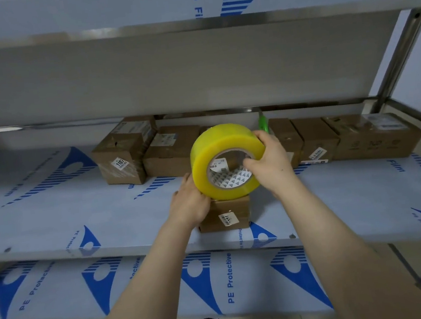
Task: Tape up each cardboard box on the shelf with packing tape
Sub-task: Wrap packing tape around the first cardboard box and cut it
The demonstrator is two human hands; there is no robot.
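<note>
A tape roll [202, 160] is held upright just above a box [223, 214] near the front edge of the middle shelf [53, 216]. The roll is gripped by the right hand [272, 162], fingers hooked into its core. The left hand [191, 203] is laid against the box's left side. Its fingers are hidden, so its grasp cannot be told. More boxes [171, 150] are lined along the back.

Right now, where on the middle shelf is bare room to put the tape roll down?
The widest bare shelf lies left of the box labelled 1107. A second patch lies right of the small front box, before the back row. The back row itself is crowded, its boxes standing side by side.
</note>
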